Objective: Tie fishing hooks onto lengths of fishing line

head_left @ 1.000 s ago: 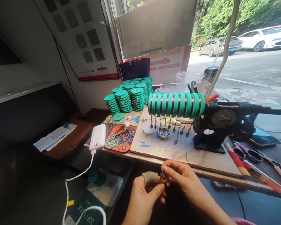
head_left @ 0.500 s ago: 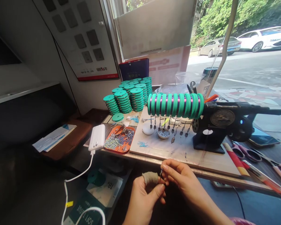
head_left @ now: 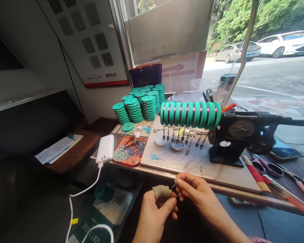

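Observation:
Below the table edge, my left hand (head_left: 160, 209) is closed in a pinch, with a tan cloth wrap (head_left: 161, 191) around its index finger. My right hand (head_left: 194, 189) pinches a small dark metal fitting (head_left: 173, 186), which looks like a fishing swivel. Its lower end runs to my left fingertips, where the fine detail is too small to make out. Above the hands, a row of green spools (head_left: 190, 114) wound with purple line sits on a black winding machine (head_left: 240, 126). Dark weights (head_left: 186, 152) and small fittings hang from the spools.
A board (head_left: 167, 165) carries a bowl of small metal beads (head_left: 177, 145) and blue sticks (head_left: 155, 156). Left of it are an orange tray (head_left: 134, 160) of small parts and a white power bank (head_left: 105, 148). Stacked green spools (head_left: 148, 104) stand behind; scissors (head_left: 268, 166) lie right.
My hands have drawn slightly apart, the left shifting a little to the left. The dark fitting between them has tilted. The spools and machine stay in place.

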`<control>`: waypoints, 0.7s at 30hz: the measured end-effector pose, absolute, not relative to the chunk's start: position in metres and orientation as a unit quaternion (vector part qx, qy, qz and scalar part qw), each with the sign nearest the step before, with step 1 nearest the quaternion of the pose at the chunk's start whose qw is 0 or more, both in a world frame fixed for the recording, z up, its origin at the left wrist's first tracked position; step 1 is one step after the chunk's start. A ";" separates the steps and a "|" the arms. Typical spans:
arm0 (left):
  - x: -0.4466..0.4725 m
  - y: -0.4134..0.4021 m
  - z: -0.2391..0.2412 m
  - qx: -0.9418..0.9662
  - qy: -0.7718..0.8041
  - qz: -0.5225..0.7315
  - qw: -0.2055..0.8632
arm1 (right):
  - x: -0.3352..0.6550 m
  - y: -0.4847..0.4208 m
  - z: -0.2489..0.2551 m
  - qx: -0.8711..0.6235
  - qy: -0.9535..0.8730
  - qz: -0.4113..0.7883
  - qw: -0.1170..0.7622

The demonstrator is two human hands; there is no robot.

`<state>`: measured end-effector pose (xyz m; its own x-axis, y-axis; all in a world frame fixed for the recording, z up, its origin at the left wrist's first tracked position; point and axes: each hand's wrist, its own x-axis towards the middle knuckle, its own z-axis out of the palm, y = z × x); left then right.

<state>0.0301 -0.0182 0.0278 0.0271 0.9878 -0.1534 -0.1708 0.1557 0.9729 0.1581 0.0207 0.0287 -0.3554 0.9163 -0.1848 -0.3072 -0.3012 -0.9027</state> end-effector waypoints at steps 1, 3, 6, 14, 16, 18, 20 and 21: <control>0.030 -0.018 0.028 0.417 0.490 0.499 0.580 | 0.158 0.021 0.029 -0.374 -0.413 0.712 0.428; 0.029 -0.018 0.027 0.413 0.493 0.504 0.577 | 0.159 0.021 0.029 -0.380 -0.425 0.701 0.428; 0.029 -0.017 0.027 0.404 0.493 0.510 0.578 | 0.159 0.019 0.028 -0.381 -0.437 0.691 0.431; 0.029 -0.016 0.028 0.338 0.474 0.537 0.610 | 0.153 0.012 0.027 -0.311 -0.454 0.731 0.405; 0.029 -0.015 0.028 0.327 0.451 0.545 0.627 | 0.153 0.012 0.028 -0.325 -0.482 0.705 0.407; 0.029 -0.016 0.029 0.311 0.424 0.555 0.644 | 0.154 0.013 0.029 -0.344 -0.507 0.677 0.409; 0.031 -0.017 0.030 0.292 0.397 0.560 0.666 | 0.156 0.014 0.032 -0.358 -0.520 0.658 0.410; 0.032 -0.017 0.032 0.279 0.385 0.560 0.679 | 0.157 0.015 0.034 -0.366 -0.527 0.646 0.413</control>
